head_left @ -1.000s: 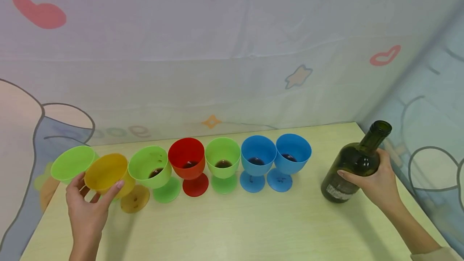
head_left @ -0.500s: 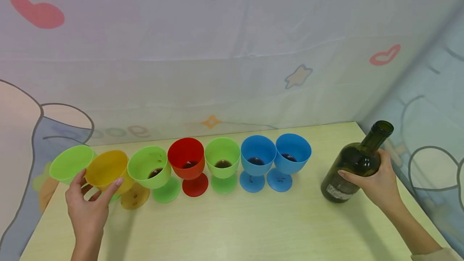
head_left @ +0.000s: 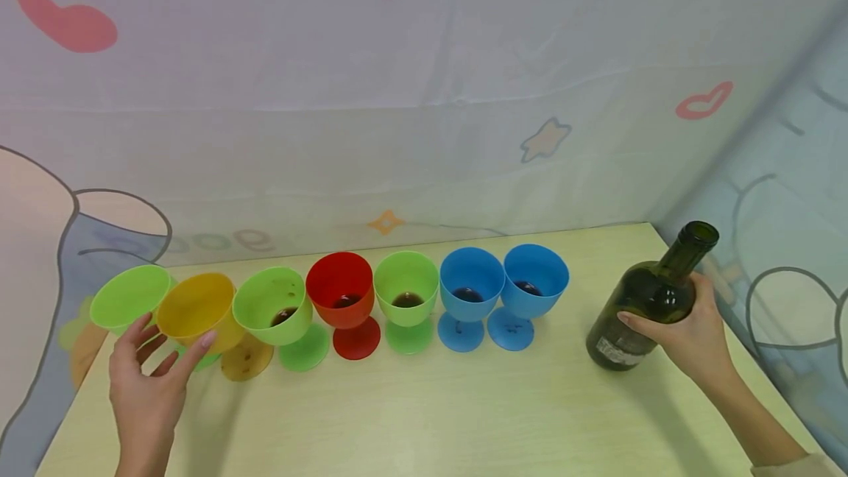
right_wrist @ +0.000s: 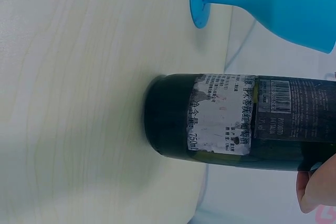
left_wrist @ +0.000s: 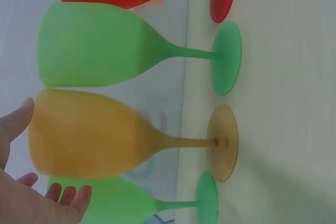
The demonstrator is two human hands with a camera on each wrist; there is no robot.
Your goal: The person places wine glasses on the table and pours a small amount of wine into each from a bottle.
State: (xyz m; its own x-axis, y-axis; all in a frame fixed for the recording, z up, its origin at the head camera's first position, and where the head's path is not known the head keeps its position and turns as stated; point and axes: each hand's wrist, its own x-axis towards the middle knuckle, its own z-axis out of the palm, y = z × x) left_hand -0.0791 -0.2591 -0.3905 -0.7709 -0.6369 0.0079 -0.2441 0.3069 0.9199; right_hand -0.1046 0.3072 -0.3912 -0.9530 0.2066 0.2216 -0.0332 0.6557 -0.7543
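Note:
My left hand is at the yellow goblet, fingers spread and relaxed around the near side of its bowl. In the left wrist view the thumb is near the rim and the fingertips lie in front of the far-left green goblet. The yellow goblet stands upright on its foot. At the right, my right hand grips a dark green wine bottle around its upper body. The bottle stands with its base on the table and its mouth uncovered. Its white label faces the right wrist camera.
Right of the yellow goblet the row continues with a green goblet, a red goblet, another green goblet and two blue goblets, each with dark liquid. A printed cloth hangs behind the pale table.
The yellow goblet has shifted slightly back and to the right into the row. My left hand has loosened from it and drawn a little left and toward me. The bottle has barely moved.

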